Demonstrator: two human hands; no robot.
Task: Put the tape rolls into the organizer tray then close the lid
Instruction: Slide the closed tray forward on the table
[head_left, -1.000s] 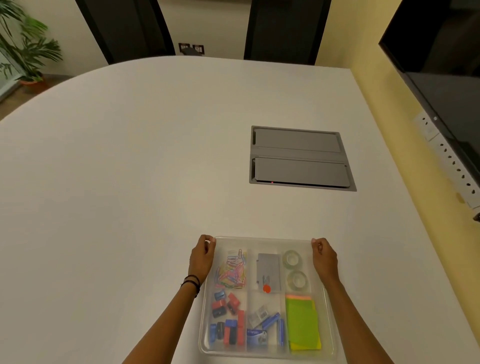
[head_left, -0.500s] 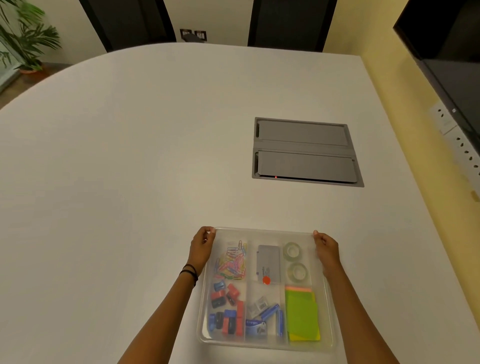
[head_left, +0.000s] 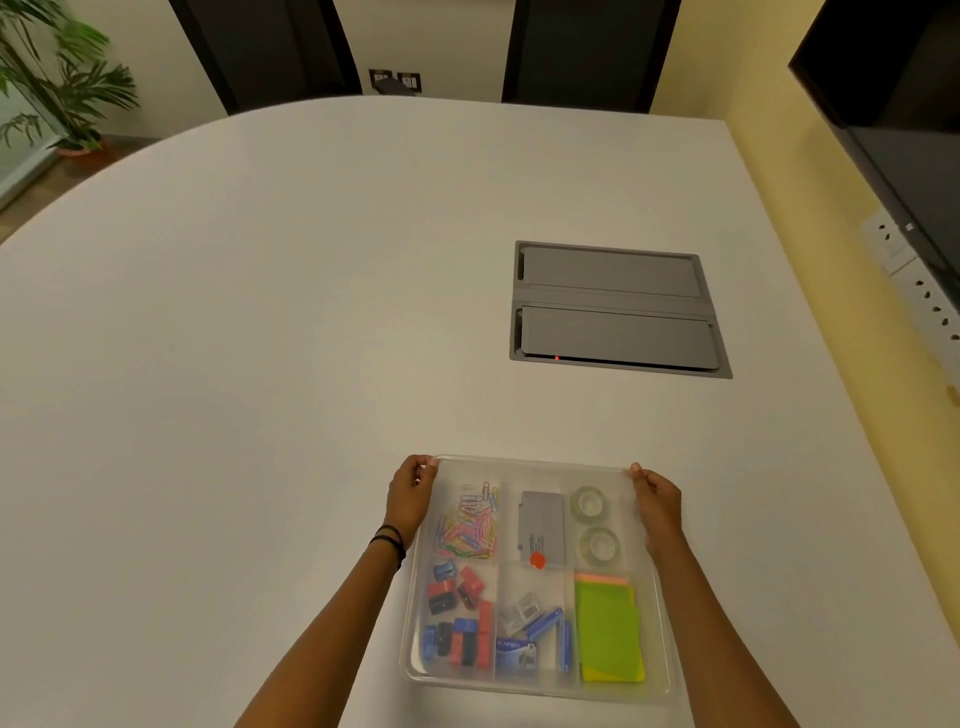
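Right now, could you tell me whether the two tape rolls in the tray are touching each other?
Apart: the head view shows a strip of tray floor between the far tape roll and near tape roll.

Brightness: even, soft indoor light over the white table.
Source: overhead, out of frame; extra daylight at the far left by the plant.
Shadows: faint and diffuse beside both forearms.
Glare: mild sheen on the clear lid, dulling the contents.
Blur: plant leaves smeared; small items soft.
Distortion: wide-angle bending of the table edge and the dark screen at right.
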